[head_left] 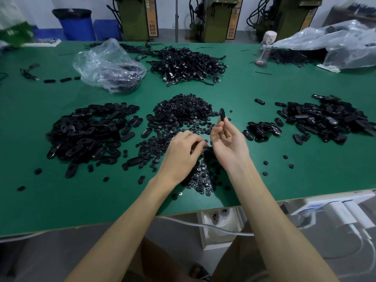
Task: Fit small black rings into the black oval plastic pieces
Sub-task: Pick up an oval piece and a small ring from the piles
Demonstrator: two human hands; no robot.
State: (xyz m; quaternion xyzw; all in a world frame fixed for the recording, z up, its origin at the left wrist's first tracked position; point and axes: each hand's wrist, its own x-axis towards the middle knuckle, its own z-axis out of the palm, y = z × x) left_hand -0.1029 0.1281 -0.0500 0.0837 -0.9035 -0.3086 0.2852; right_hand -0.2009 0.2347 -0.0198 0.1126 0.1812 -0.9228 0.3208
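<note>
My right hand [227, 141] is raised palm up above the green table [223, 88] and pinches one black oval piece [222, 115] upright between fingertips. My left hand [183, 149] rests palm down on the heap of small black rings [181, 112] in the middle, its fingers curled into the rings; whether it holds one is hidden. A big heap of black oval pieces [89, 131] lies to the left. Another heap of oval pieces [325, 119] lies at the right, with a smaller cluster [262, 129] beside it.
A clear plastic bag [105, 64] and a tangle of black cables [187, 62] lie further back. A bottle [264, 49] and more plastic bags [345, 41] stand at the back right. Loose rings are scattered near the front edge. Power sockets [219, 216] hang below the table.
</note>
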